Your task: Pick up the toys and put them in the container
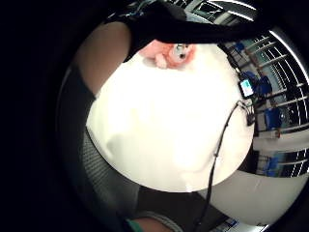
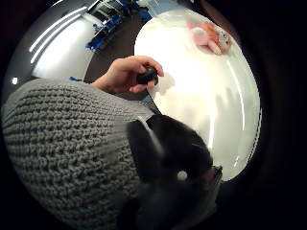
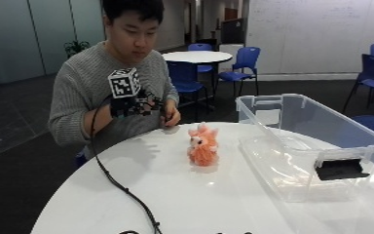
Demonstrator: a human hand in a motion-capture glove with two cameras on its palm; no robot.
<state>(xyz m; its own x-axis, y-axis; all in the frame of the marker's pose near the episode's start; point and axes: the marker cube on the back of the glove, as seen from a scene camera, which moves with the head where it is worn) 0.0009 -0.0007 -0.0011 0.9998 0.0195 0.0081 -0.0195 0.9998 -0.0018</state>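
Plush toy (image 3: 202,146) stands upright on table (image 3: 174,195), facing camera, beside container (image 3: 316,141). Gloved right hand (image 3: 130,106) raised; grip state unreadable.

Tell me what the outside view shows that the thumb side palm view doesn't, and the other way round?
Only the outside view shows the clear plastic container beside the toy, the blue chairs behind, and the gloved right hand raised above the table edge. Only the thumb side palm view shows, close up, the bare left hand pinching a small black object at the table's edge. Both share the orange plush toy on the white round table and the grey knitted sweater.
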